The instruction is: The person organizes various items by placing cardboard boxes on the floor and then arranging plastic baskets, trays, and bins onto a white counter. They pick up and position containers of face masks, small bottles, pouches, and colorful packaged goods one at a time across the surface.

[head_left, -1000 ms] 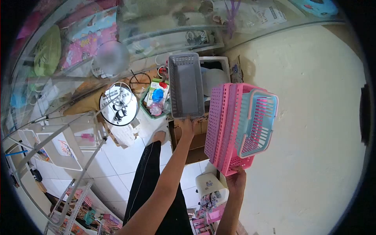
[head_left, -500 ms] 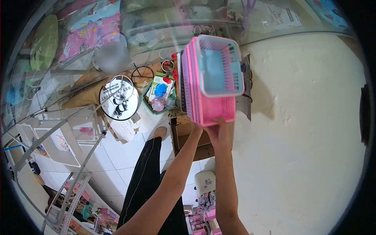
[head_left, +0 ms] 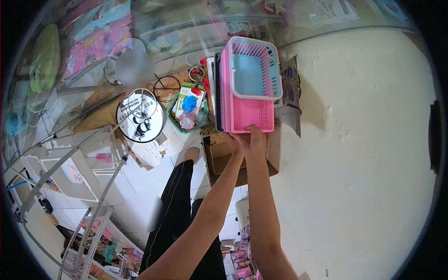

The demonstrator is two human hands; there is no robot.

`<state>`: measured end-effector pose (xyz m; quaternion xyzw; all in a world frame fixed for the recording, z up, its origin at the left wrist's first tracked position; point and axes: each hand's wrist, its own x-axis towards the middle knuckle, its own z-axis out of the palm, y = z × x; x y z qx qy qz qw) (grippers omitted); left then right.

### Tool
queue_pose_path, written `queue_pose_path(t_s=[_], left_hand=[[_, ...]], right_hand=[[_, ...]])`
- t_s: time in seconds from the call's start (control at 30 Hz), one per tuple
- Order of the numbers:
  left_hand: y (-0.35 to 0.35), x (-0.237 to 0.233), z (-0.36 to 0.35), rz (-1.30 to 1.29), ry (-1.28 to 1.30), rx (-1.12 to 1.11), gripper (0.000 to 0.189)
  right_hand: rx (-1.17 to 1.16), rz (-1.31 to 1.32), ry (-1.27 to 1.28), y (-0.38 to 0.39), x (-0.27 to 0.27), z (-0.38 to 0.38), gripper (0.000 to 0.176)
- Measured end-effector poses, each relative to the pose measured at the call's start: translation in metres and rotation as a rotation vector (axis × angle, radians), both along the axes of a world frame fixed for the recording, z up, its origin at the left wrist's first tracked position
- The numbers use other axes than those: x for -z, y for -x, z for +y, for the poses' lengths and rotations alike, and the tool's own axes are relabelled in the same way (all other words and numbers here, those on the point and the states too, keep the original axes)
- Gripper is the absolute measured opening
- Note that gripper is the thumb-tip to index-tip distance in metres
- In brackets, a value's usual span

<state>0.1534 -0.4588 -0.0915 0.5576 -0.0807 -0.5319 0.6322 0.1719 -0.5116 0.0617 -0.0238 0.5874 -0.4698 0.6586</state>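
Both my hands are at the near end of a pink plastic basket. My right hand grips its rim, with the thumb over the edge. My left hand is closed at the near left corner, its fingers partly hidden below. A smaller light blue basket with a pale pink rim sits inside the pink one, toward the far end. More pink and purple basket edges show along the left side, with a black basket edge beside them. What supports the stack is hidden.
An open cardboard box stands on the floor below the baskets. To the left are a green basket of small items and a round panda sign. A pale wall fills the right. Glass shelving runs along the top.
My hands and the basket stack have moved away from me and slightly left, close against the dark basket edge. More of the cardboard box shows below. Both hands keep their hold.
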Motion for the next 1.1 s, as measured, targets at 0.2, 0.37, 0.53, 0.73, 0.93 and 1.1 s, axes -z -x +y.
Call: queue_pose_path(t_s=[0.2,0.37,0.53,0.73,0.93,1.1], left_hand=[[-0.01,0.007,0.005,-0.336,-0.01,0.232,0.027],[-0.034,0.006,0.016,-0.592,0.011,0.44,0.027],[-0.056,0.001,0.014,0.109,-0.08,0.251,0.025],[-0.088,-0.042,0.092,0.305,-0.265,0.313,0.023],[-0.041,-0.116,0.263,0.538,-0.55,0.531,0.021],[0.032,-0.157,0.474,0.569,-0.718,1.145,0.02]], right_hand=[[-0.059,-0.032,-0.107,-0.004,0.035,-0.007,0.027],[-0.168,0.296,-0.34,-0.005,0.035,-0.003,0.039],[-0.374,0.536,0.121,0.044,0.036,0.093,0.034],[-0.266,0.525,-0.135,0.109,0.013,0.33,0.024],[0.363,0.501,-0.5,0.061,-0.028,0.708,0.022],[0.883,0.443,-0.944,-0.08,-0.115,0.965,0.019]])
